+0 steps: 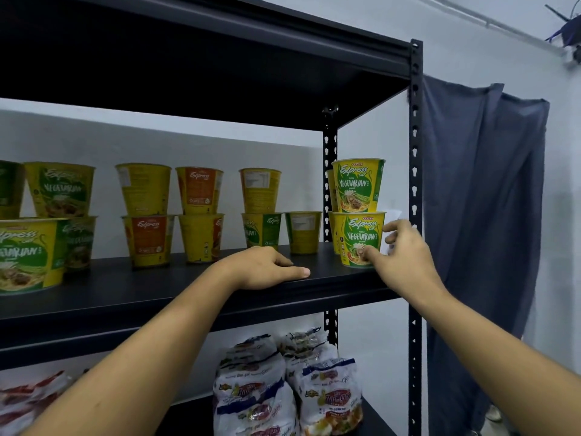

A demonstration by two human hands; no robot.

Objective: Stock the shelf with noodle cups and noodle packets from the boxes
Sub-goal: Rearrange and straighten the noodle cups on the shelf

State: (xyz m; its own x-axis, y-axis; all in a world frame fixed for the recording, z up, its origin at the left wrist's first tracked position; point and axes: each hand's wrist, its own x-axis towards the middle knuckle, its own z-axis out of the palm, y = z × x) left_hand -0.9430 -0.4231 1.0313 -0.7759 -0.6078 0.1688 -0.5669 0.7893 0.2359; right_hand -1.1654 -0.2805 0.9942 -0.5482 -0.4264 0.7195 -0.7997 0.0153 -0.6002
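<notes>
Yellow-and-green noodle cups stand in stacks of two along the black middle shelf. At its right end a vegetarian cup sits on top of another vegetarian cup. My right hand is beside that lower cup, with the thumb tip touching its front and the fingers spread loosely by its right side. My left hand rests on the shelf board near the front edge, thumb stretched out, holding nothing. Noodle packets lie piled on the shelf below. No boxes are in view.
More cup stacks fill the back of the shelf, and a large vegetarian cup stands at the front left. Red packets lie at lower left. The black upright post bounds the right end, with a blue cloth hanging behind it.
</notes>
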